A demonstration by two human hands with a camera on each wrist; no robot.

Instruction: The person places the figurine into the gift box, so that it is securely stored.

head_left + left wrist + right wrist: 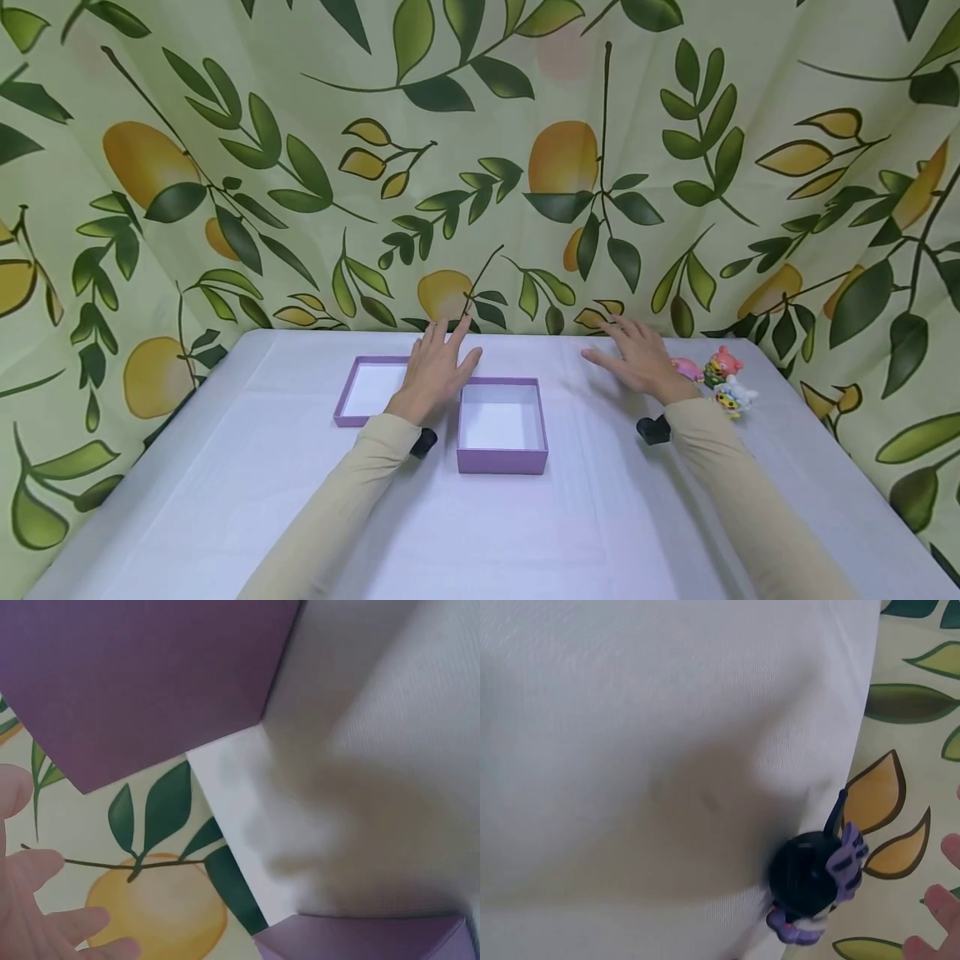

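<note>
Between the hands sits an open purple box.

My square purple box is white inside. My cream cloth backdrop bears a green-leaf, orange-fruit pattern.

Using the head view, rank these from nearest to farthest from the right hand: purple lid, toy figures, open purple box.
1. Toy figures, just right of the right hand
2. Open purple box, left of that hand
3. Purple lid, farther left
</note>
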